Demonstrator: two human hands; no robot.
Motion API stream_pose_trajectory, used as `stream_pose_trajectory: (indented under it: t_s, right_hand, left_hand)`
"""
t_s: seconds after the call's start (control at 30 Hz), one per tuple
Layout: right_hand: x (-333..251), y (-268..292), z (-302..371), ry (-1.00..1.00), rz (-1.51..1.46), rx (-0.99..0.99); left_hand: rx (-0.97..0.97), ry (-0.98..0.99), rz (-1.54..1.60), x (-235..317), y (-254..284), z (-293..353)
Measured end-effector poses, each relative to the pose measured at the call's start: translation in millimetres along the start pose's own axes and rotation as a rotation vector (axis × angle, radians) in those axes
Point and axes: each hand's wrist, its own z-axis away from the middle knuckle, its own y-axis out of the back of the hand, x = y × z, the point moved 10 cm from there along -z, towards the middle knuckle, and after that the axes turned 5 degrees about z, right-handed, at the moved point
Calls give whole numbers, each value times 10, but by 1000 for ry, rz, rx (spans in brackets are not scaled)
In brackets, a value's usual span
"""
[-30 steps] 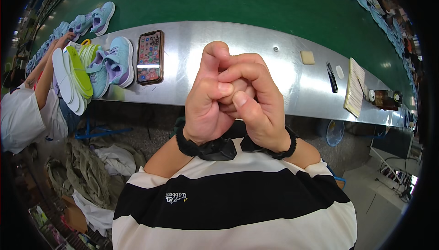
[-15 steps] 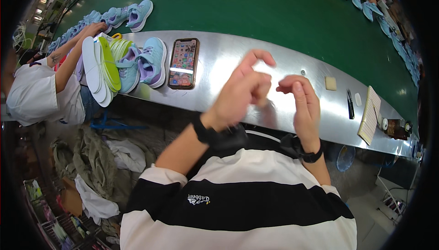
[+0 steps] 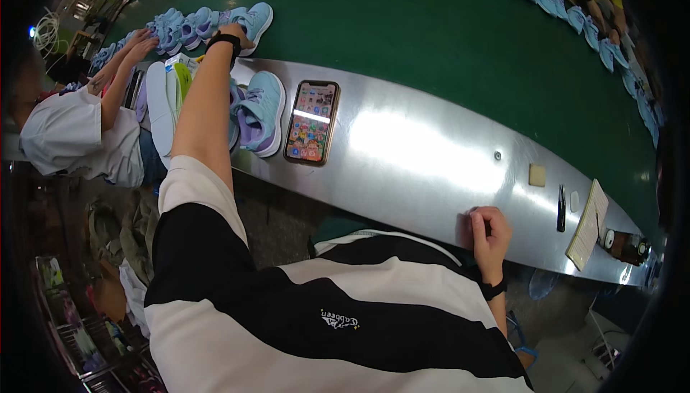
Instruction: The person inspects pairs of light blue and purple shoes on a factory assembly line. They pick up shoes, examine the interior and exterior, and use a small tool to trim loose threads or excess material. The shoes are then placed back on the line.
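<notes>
Green conveyor belting runs behind a shiny metal surface point(image 3: 431, 156) where a phone point(image 3: 312, 122) lies, screen lit. Left hand point(image 3: 236, 30) reaches far out to a light-blue sneaker point(image 3: 251, 23) on the belt (fingers hidden, so I cannot tell its grip). Right hand point(image 3: 490, 233) rests curled, fingers pressed together, at the surface's near edge.

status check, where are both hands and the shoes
Left hand out on light blue shoe at belt edge. Right hand curled on steel ledge. Phone lies between.
</notes>
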Motion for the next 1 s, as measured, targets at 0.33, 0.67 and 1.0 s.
stream_pose_trajectory:
  t_s: [0.33, 0.67, 1.0]
  right_hand:
    - [-85, -23, -79, -18, 93, 72]
    - [-115, -4, -68, 11, 148, 89]
    - [-106, -6, -73, -8, 142, 112]
  left_hand:
    - [-131, 39, -79, -437, -136, -304]
    - [-53, 163, -22, -467, -37, -239]
    - [-148, -5, 67, -424, -93, -252]
